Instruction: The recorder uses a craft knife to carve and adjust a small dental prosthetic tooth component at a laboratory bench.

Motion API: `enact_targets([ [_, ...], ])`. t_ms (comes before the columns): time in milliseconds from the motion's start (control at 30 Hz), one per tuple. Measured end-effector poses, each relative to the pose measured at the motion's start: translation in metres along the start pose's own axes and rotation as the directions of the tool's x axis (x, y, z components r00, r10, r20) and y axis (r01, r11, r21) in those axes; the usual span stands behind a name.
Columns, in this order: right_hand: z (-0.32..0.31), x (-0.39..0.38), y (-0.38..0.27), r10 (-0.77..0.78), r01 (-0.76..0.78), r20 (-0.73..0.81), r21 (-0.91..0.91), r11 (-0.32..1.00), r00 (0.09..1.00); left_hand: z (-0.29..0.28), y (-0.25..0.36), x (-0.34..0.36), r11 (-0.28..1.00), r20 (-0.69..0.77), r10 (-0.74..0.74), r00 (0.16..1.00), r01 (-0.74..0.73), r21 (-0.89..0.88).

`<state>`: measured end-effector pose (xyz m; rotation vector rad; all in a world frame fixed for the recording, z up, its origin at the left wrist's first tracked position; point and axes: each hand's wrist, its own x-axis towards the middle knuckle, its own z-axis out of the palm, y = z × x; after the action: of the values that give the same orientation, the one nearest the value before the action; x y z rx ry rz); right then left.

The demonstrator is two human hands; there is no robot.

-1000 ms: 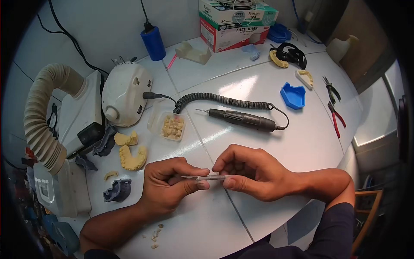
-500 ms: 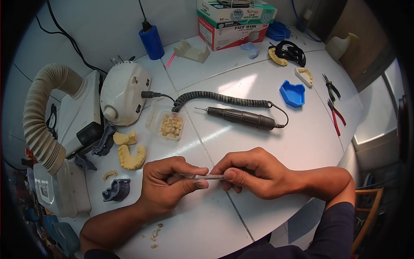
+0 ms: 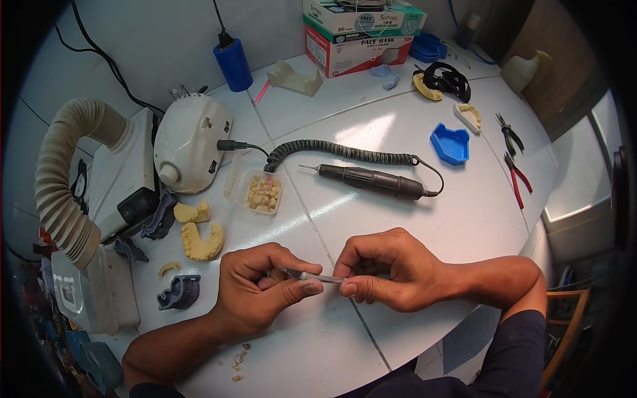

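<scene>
Tool (image 3: 324, 277), thin and grey, is held crosswise between both hands, above the white bench (image 3: 318, 338). Its left tip shows past the left thumb; its right end runs into the right hand and is hidden there, so full length and type cannot be told.

Left hand (image 3: 259, 285): thumb and forefinger nearly together, pinching the tool toward its left end; remaining fingers curled behind, mostly covered. Right hand (image 3: 398, 272): thumb and forefinger drawn close about the right end; other fingers bent under, only partly seen. Grip force cannot be read in either.

Handpiece (image 3: 371, 182) lies beyond the hands, its thin bit pointing left; its coiled cord (image 3: 345, 151) runs behind it toward the control unit (image 3: 192, 146). Clear tub (image 3: 281, 207) beside the cord holds small tooth-like pieces, heaped, some covering others. Left of it: a yellow cast (image 3: 202, 244), horseshoe-shaped, and a grey mould (image 3: 179, 293), inner face partly unseen. Pale fragments (image 3: 237, 365) lie near the left forearm, too small to identify.

Far right: blue tray (image 3: 458, 136), then dark pliers (image 3: 509, 136) and red pliers (image 3: 519, 182). Black strapped item (image 3: 458, 81) partly covers another yellow cast (image 3: 426, 89); its kind is unclear. Wire coil (image 3: 361, 5) on the stacked boxes (image 3: 365, 56) is cut by the upper edge. Dark rim swallows the lower left corner.
</scene>
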<state>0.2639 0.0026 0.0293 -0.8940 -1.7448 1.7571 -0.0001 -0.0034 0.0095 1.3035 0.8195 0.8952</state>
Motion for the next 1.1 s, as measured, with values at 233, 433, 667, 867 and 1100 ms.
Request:
enact_targets([
  [233,0.003,-0.002,-0.003,0.042,-0.041,0.047,-0.006,0.999,0.998,0.002,0.007,-0.004,0.998,0.035,0.001,0.999,-0.003,0.058],
  [433,0.002,-0.001,-0.004,0.092,-0.094,0.101,0.014,0.995,0.991,0.003,0.006,-0.004,0.995,0.028,0.028,0.999,-0.031,0.097],
  [667,0.002,0.001,0.002,0.074,-0.075,0.016,0.130,0.989,0.997,0.004,-0.006,0.002,0.998,-0.009,0.026,1.000,-0.026,0.060],
  [867,0.001,0.001,0.000,-0.015,0.015,0.049,0.003,1.000,0.999,0.005,-0.003,0.005,0.884,0.172,0.237,0.956,-0.285,0.369],
  [1100,0.006,0.001,0.003,-0.009,0.002,0.112,0.063,0.998,0.994,-0.001,0.000,0.003,0.887,0.280,0.204,0.938,-0.299,0.353],
])
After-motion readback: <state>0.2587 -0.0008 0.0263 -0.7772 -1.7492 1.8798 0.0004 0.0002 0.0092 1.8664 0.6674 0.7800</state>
